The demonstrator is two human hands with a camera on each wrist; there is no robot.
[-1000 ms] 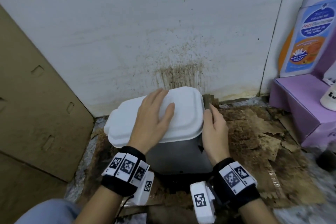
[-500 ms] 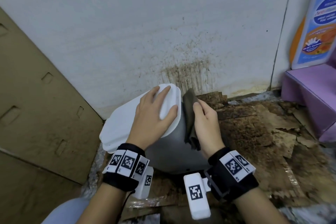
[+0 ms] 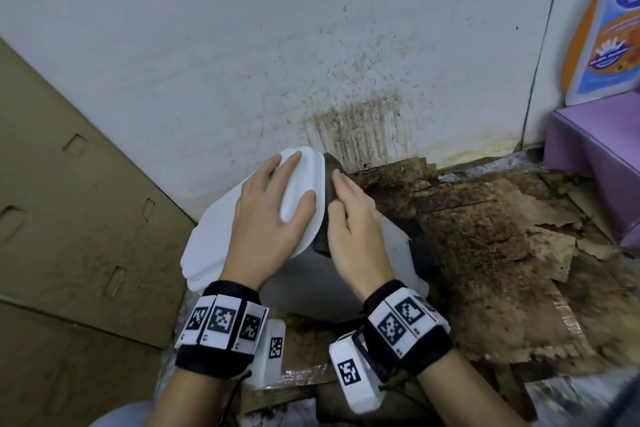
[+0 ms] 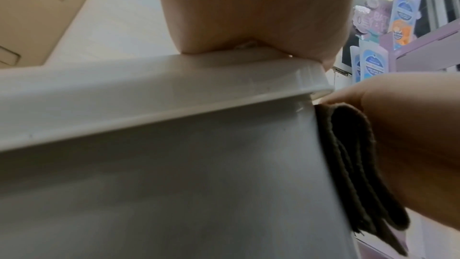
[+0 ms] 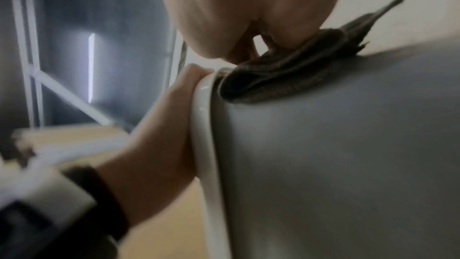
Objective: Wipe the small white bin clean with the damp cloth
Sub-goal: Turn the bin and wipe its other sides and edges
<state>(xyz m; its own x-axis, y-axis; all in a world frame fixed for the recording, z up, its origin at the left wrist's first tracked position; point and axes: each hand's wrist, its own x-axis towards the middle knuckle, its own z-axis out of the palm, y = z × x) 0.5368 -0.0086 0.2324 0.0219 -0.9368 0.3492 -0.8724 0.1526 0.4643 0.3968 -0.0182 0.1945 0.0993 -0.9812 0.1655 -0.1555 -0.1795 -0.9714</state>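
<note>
The small white bin (image 3: 304,282) leans over to the left on the floor, its white lid (image 3: 207,243) shut and facing up and left. My left hand (image 3: 270,211) lies flat on the lid with straight, spread fingers. My right hand (image 3: 353,229) holds the dark folded cloth (image 3: 329,180) against the bin's right side wall, just under the lid rim. The left wrist view shows the cloth (image 4: 356,164) between my right hand (image 4: 410,135) and the grey-looking wall (image 4: 174,184). The right wrist view shows the cloth (image 5: 273,78) bunched at the rim.
A stained white wall (image 3: 346,80) stands right behind the bin. A brown cardboard sheet (image 3: 69,218) leans at the left. Wet, torn cardboard (image 3: 485,236) covers the floor to the right. A purple box (image 3: 595,156) with a bottle-shaped display (image 3: 609,28) is at the far right.
The bin has tipped further to the left under my left hand. My right hand has slid the cloth up the right side wall to the lid rim.
</note>
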